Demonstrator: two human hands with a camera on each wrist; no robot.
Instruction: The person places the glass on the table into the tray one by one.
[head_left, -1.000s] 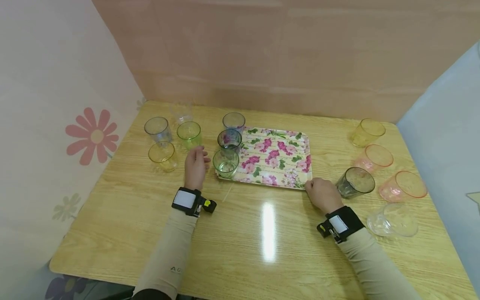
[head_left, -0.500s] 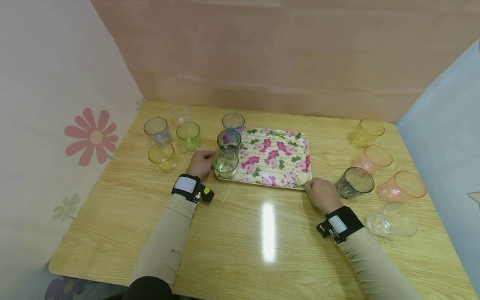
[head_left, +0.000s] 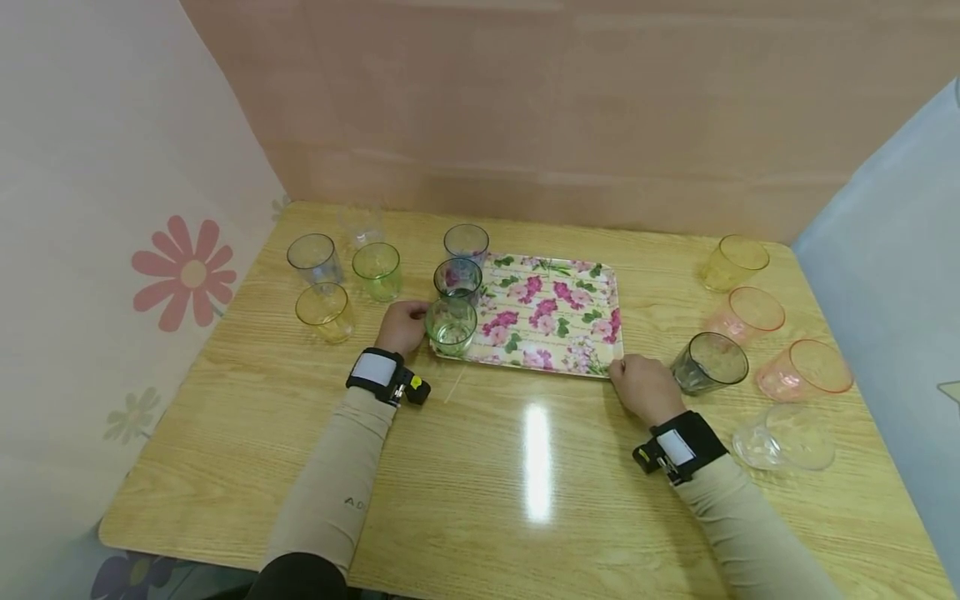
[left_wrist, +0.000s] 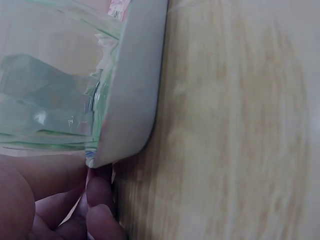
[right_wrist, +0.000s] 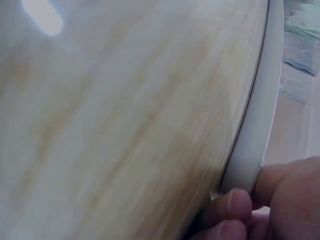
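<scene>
A floral tray (head_left: 551,321) lies on the table. My left hand (head_left: 400,327) pinches its left edge near the front; in the left wrist view the thumb and fingers of that hand (left_wrist: 60,190) meet at the tray's corner (left_wrist: 132,85). Near the front right corner, my right hand (head_left: 647,389) grips the tray too, its fingertips curled under the pale rim (right_wrist: 255,110) in the right wrist view. Along the tray's left side stand a green glass (head_left: 452,329), a dark grey glass (head_left: 459,282) and a bluish glass (head_left: 467,243). The green one is right beside my left thumb.
To the left stand a blue-grey glass (head_left: 315,257), a green glass (head_left: 378,273), an amber glass (head_left: 327,315) and a clear one (head_left: 365,229). On the right are a dark glass (head_left: 708,365), yellow glass (head_left: 731,267), two pink glasses and a clear glass (head_left: 783,440).
My left hand has come down from beside the left green glass to the tray's left edge and taken hold there. The right hand and the tray have stayed in place.
</scene>
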